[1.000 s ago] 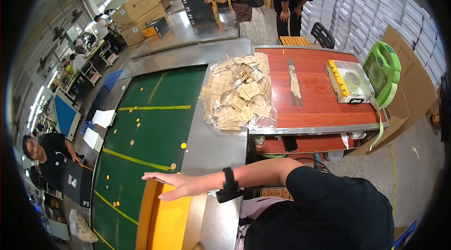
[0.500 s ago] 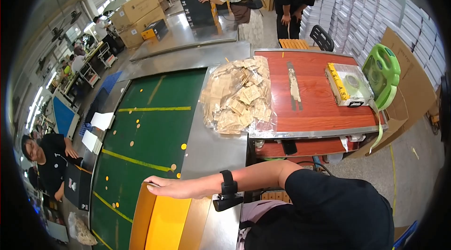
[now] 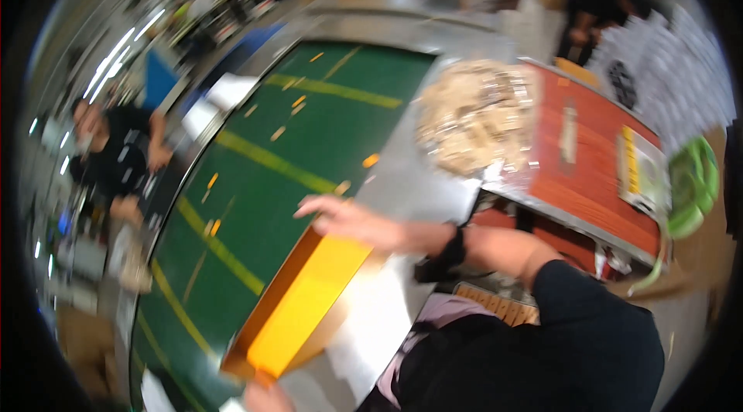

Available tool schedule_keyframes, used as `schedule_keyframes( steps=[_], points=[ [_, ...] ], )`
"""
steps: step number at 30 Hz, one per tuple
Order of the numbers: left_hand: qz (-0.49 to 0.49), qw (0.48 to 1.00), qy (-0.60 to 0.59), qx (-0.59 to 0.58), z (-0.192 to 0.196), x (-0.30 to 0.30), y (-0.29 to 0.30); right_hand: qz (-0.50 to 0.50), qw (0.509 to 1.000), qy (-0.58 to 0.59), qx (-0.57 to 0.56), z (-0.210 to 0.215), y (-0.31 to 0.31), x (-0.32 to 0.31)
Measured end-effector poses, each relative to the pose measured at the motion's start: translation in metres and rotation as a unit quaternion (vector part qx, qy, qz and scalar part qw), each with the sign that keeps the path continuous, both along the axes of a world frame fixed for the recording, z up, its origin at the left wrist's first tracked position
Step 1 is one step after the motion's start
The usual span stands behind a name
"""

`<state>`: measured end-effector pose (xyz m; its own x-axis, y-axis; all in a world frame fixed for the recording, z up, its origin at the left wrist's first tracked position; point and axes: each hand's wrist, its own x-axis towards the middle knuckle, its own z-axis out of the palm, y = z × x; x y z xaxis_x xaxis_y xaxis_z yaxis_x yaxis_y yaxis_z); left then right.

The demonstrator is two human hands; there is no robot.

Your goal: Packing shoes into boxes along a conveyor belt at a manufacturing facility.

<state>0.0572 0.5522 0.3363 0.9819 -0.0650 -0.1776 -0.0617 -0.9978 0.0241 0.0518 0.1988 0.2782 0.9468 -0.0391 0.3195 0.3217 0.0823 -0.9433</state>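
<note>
An open, long cardboard box (image 3: 309, 297), yellow inside with brown outer walls, lies slantwise along the near edge of the green conveyor belt (image 3: 255, 187). My right hand (image 3: 352, 224) is at its far end, fingers stretched and apart, thumb near the corner. At the near end my left hand (image 3: 267, 396) comes in from the lower edge, its fingertips over the end wall; it is blurred and partly cut off. A dark wrist strap (image 3: 447, 253) is on my right arm. Small yellow and tan discs lie scattered on the belt, smeared by motion.
Beyond the box, a clear bag of tan paper packets (image 3: 480, 118) lies by the red tabletop (image 3: 561, 160). A white-and-yellow box (image 3: 642, 172) and a green plastic case (image 3: 690, 187) are at its right. Across the belt a co-worker (image 3: 124, 141) in black faces it.
My view has swung, shifting the scene rightward and blurring it. My left hand has come into view at the box's near end. My right hand's fingers now spread at the far end.
</note>
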Motion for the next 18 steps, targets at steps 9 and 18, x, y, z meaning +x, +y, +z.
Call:
schedule_keyframes(
  steps=[9,18],
  points=[
    [-0.105,0.811,-0.192,-0.542,0.013,0.023,0.005,-0.1,0.993,0.055,-0.037,0.04,-0.001,-0.024],
    [-0.168,0.856,-0.271,-0.407,-0.07,-0.009,0.027,-0.195,0.975,0.058,-0.094,-0.06,0.016,-0.052]
  ],
)
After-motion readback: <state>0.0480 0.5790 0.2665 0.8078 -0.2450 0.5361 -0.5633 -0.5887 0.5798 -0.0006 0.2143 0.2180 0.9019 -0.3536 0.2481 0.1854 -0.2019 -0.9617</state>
